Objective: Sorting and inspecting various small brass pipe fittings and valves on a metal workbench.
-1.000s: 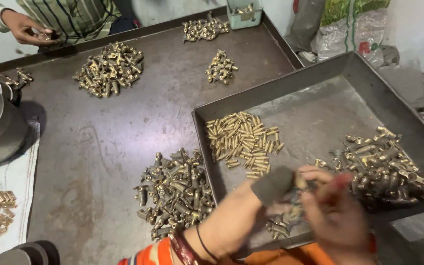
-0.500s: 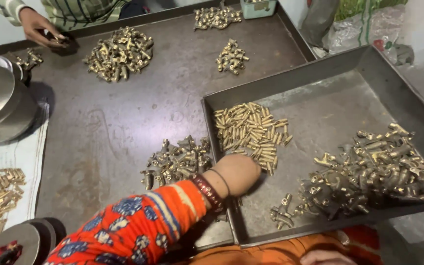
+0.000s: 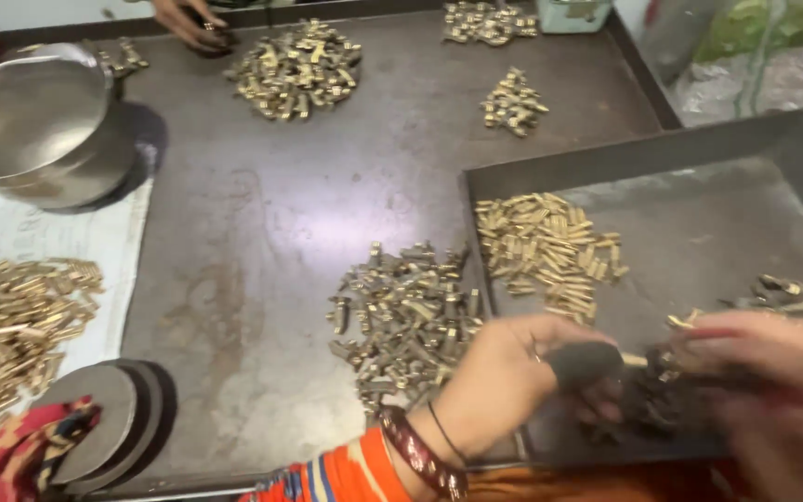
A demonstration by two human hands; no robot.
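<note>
two hands worked over small brass parts at the lower right of the frame.

the left hand [image 3: 513, 372] pinched a dark padded tool [image 3: 585, 363] over the grey tray [image 3: 699, 149]; the right hand [image 3: 773, 390], blurred, lay on a dull parts heap [image 3: 671, 409], its grip impossible to tell. a neat brass pile [image 3: 546, 246] sat at centre right, and another person's hand [image 3: 188, 20] at the top left.

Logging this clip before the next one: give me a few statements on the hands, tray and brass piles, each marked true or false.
1. The left hand has a dark cover on one finger. True.
2. The smaller tray holds a pile of brass pieces. True.
3. The steel bowl is heaped with brass parts. False: its inside looks bare.
4. The right hand rests on the white cloth. False: it is over the smaller tray.
5. Another person's hand shows at the top edge. True.
</note>
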